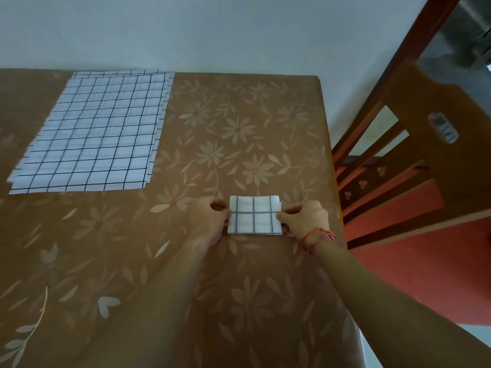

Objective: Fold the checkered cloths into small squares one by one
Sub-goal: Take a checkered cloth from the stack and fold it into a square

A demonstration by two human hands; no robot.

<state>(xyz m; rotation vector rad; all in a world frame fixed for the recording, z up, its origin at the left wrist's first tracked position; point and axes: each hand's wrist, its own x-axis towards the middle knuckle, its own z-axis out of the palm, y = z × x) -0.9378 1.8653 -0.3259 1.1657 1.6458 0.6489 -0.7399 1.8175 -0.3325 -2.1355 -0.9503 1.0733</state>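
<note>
Your forearms are bare, and just behind your right hand thin red-orange thread bracelets circle the wrist, a few strands together.

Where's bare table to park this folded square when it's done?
Biggest bare patch: table between the stack of unfolded cloths and the right edge, beyond the folded cloth. Another: near-left, in front of the stack, left of the left forearm. Crowded: around that cloth, pinched at both sides by left hand and right hand; a chair sits close off the right edge.
</note>
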